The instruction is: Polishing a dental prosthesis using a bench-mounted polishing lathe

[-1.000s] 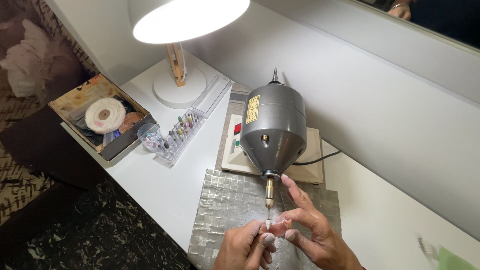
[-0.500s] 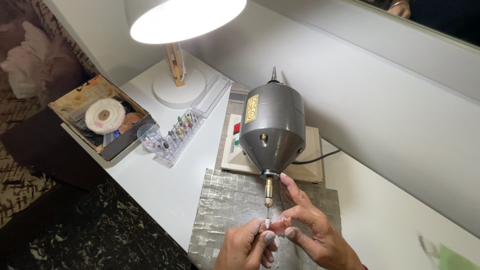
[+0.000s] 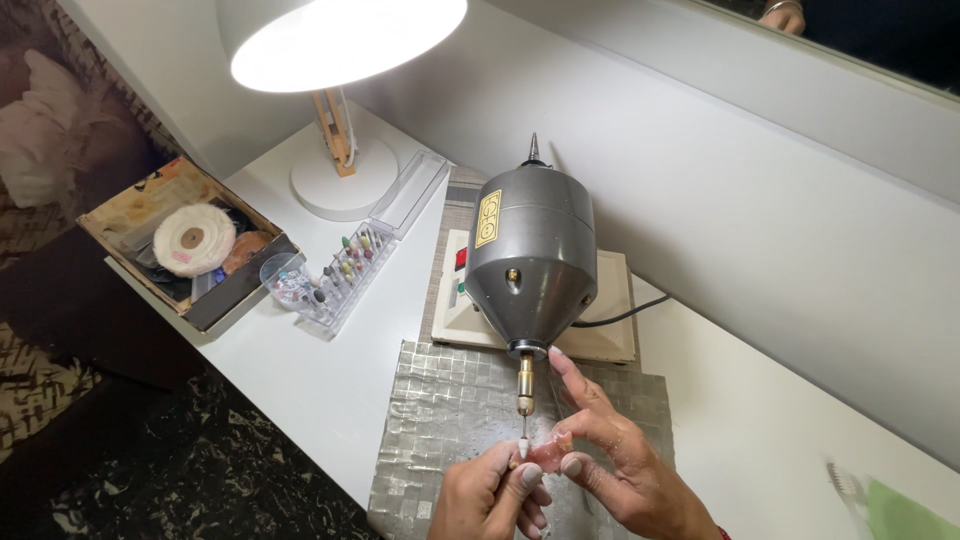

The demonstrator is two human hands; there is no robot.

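Both hands meet at the near edge of the desk (image 3: pixel 330 400), over a silver woven mat (image 3: pixel 450 420). The left hand (image 3: pixel 495 495) is closed, its fingertips pinched on one end of a small pink piece (image 3: pixel 548 452); the right hand (image 3: pixel 625 465) grips the other end between thumb and curled fingers, with the index finger stretched up towards the brass chuck (image 3: pixel 525 380). The piece sits just under the thin burr (image 3: pixel 522 428) that projects from the chuck, touching it or nearly so; contact cannot be confirmed. Risk, as judged from this position: fingertips lie just beside the burr, so a slip of the piece, or a snag on the tip, could draw a finger onto it or flick the piece out of the grip. The extended index finger near the chuck is similarly exposed. Behind the hands stands the grey motor (image 3: pixel 530 260) on its cream base (image 3: pixel 600 340). Farther left lie a clear case of bits (image 3: pixel 345 270), a box (image 3: pixel 140 210) holding a buffing wheel (image 3: pixel 193 240), and the lamp (image 3: pixel 340 40).
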